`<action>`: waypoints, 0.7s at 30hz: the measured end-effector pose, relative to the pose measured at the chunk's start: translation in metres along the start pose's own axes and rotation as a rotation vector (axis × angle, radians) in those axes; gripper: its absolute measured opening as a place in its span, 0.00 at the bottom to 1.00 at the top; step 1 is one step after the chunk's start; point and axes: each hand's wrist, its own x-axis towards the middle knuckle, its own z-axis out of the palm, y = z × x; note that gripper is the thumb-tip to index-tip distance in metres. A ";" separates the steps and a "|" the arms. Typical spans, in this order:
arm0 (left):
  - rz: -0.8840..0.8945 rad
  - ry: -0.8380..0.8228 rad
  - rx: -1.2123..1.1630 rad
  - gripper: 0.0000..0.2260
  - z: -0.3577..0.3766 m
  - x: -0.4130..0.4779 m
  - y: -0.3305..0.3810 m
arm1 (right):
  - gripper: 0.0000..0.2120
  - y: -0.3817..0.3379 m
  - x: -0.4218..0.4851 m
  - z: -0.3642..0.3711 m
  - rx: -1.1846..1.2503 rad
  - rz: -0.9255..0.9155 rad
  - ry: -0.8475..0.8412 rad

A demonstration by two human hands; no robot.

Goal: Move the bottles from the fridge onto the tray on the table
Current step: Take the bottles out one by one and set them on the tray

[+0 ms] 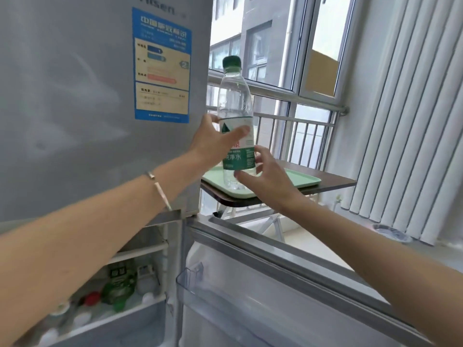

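A clear water bottle (235,101) with a green cap and green label stands upright in the air, above the near end of the mint-green tray (300,180). My left hand (215,142) grips it around the label, thumb across the front. My right hand (263,176) curls round its lower part from the right. The tray lies on a dark brown table (335,182) beyond the fridge. Low on the left, the open fridge compartment (140,249) holds several more bottles (117,289), one of them green.
The grey upper fridge door (75,96) with a blue energy sticker fills the left. The open lower fridge door (275,284), with a clear shelf, stretches between me and the table. A window with a railing is behind, and white vertical blinds (400,121) hang on the right.
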 end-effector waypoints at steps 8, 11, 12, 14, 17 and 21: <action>-0.158 0.147 0.040 0.27 0.041 0.069 -0.034 | 0.21 0.050 0.098 0.017 -0.134 0.138 -0.118; -0.312 0.184 0.163 0.20 0.052 0.093 -0.071 | 0.07 0.077 0.136 0.049 -0.073 0.212 -0.245; -0.335 0.182 0.202 0.18 0.055 0.100 -0.081 | 0.05 0.084 0.145 0.059 -0.022 0.233 -0.258; -0.355 0.191 0.276 0.18 0.057 0.112 -0.095 | 0.11 0.095 0.156 0.074 0.074 0.255 -0.259; -0.376 0.228 0.360 0.22 0.055 0.128 -0.110 | 0.10 0.116 0.165 0.091 0.057 0.197 -0.214; -0.380 0.284 0.453 0.25 0.062 0.132 -0.124 | 0.22 0.139 0.166 0.099 0.068 0.202 -0.149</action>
